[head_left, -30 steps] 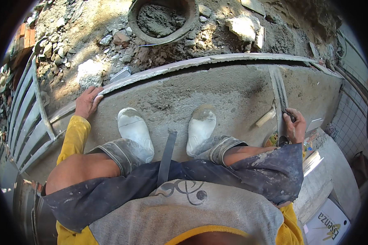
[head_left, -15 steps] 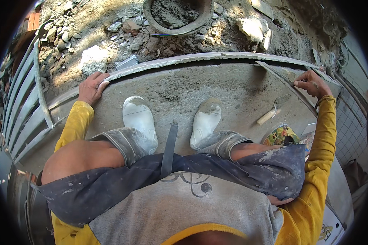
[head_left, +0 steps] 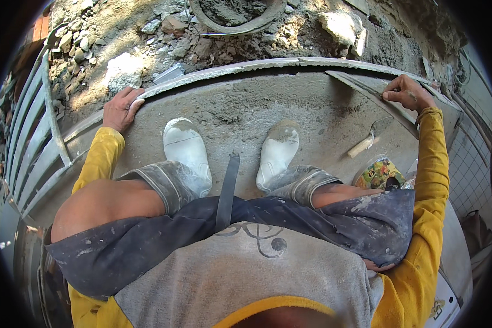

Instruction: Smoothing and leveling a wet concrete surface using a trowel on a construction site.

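A long, thin pale board (head_left: 240,66) with a rough edge stretches across in front of my boots, its line bent by the lens. My left hand (head_left: 121,109) is closed over its edge near the left end, thumb on the near side. At the right, my right hand (head_left: 409,94) has its fingers pinched on a shorter, narrow grey strip (head_left: 361,90) that slants from the long board toward me. What lies under the right palm is hidden. A trowel (head_left: 362,146) with a wooden handle rests on the concrete near the strip's lower end.
A round tub of wet mortar (head_left: 246,27) stands beyond the board among rubble (head_left: 175,35) and a big pale rock (head_left: 341,27). Metal slats (head_left: 33,136) are at the left, wire mesh (head_left: 464,169) at the right. My white boots (head_left: 186,153) flank a dark strap; a colourful container (head_left: 380,172) stands by my right knee.
My right hand has shifted a little left and away from me, and the slanted strip has slid left along the long board. My left hand stays on the board. The whole view has shifted slightly.
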Demonstrator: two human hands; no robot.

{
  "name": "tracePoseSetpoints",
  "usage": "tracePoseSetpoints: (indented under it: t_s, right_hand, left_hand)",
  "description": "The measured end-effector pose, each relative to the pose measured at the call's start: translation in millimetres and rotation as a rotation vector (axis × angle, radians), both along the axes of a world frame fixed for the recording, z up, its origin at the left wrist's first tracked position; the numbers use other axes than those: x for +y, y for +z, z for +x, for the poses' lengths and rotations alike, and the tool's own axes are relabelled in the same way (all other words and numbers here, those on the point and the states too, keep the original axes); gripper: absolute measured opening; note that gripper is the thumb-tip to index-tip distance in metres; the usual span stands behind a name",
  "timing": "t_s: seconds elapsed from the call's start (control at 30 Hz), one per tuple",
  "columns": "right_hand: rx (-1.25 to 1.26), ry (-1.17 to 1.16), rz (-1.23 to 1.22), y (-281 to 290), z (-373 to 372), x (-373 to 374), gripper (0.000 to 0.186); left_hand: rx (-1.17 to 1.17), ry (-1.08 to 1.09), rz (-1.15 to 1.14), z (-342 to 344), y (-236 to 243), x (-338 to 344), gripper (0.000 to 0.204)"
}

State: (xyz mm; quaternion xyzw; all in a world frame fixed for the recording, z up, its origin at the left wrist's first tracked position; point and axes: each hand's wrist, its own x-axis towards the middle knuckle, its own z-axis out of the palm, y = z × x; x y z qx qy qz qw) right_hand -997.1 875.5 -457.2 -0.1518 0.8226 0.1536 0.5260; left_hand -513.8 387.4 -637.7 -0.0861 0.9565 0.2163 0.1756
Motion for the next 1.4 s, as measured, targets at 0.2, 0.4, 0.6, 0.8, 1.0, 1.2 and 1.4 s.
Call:
tracePoseSetpoints:
  t_s: [0.2, 0.4, 0.6, 0.8, 1.0, 1.2, 1.4]
  right_hand:
    - [-0.034, -0.019, -0.054, -12.5, -17.3, 35.4, 0.025]
    - [-0.116, -0.050, -0.121, -31.0, -3.8, 23.3, 0.023]
    - [-0.105, -0.002, -0.100, -29.0, -10.1, 17.0, 0.023]
    - [-0.112, 0.040, -0.156, -44.3, -1.3, 4.7, 0.018]
    - [-0.213, 0.146, -0.191, -46.6, 21.7, -40.2, 0.023]
    - [-0.213, 0.156, -0.238, -50.7, 44.4, -63.6, 0.024]
    - [-0.217, 0.236, -0.368, -53.6, 67.4, -85.7, 0.027]
  left_hand:
    - [0.007, -0.015, 0.020, -5.8, -8.7, -2.0, 0.031]
    - [0.003, -0.010, 0.041, -5.7, -13.5, -2.1, 0.031]
    - [-0.028, -0.007, 0.037, -7.9, -11.5, 0.4, 0.031]
    - [-0.008, -0.018, 0.039, -8.9, -13.2, -1.2, 0.030]
    - [-0.032, -0.012, 0.037, -8.0, -10.6, -1.0, 0.029]
    - [-0.032, -0.001, 0.036, -5.8, -13.7, -1.8, 0.029]
    - [-0.031, -0.006, 0.028, -8.1, -8.1, -1.2, 0.030]
